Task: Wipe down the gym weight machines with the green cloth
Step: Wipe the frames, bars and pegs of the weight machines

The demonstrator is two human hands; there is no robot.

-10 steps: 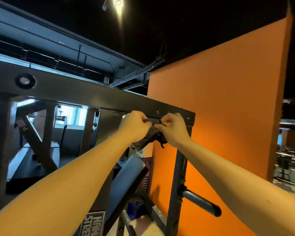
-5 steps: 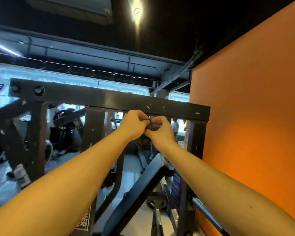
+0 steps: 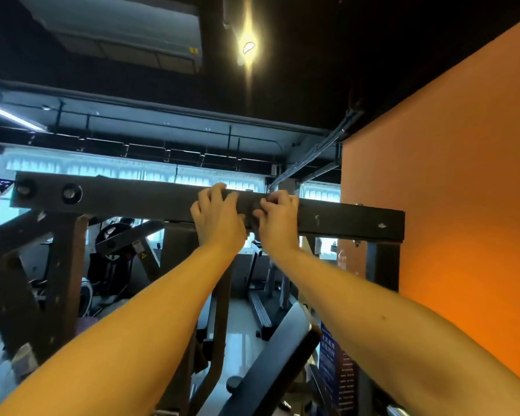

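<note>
The dark steel top crossbar (image 3: 138, 199) of the weight machine runs across the view at arm's height. Both my hands are up on its front face, side by side. My left hand (image 3: 216, 217) lies with fingers spread over the bar, the tips reaching its top edge. My right hand (image 3: 278, 219) has its fingers curled and pinches a bunched cloth (image 3: 254, 219) against the bar. Only a small dark fold of that cloth shows between the two hands; its green colour is not visible here.
An orange wall (image 3: 448, 205) stands close on the right, touching the bar's end. The machine's uprights (image 3: 63, 280) and a padded black bench (image 3: 270, 364) are below my arms. Other gym machines and bright windows fill the background on the left.
Both hands have moved up from just under the crossbar onto its front face. My left hand's fingers have spread out from a curled grip. The view has shifted left and lower.
</note>
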